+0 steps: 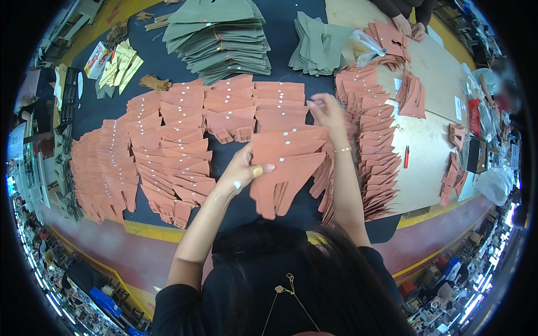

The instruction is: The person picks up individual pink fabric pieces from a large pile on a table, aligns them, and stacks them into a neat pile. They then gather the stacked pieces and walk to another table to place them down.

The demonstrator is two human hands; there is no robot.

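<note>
Fanned rust pieces [286, 168] hide left hand [242, 171] fingers.

Cut pieces [168, 140] overlap in rows on the table [431, 140] (stacks [224, 39] behind, seemingly).

A clear plastic bag [367, 46] lies crumpled at the far right of the table, beside the grey stack. At the far left corner lies a flat printed card or packet [96, 59] in white, red and yellow. Small white paper sheets [458, 107], perhaps labels, lie near the right table edge.
</note>
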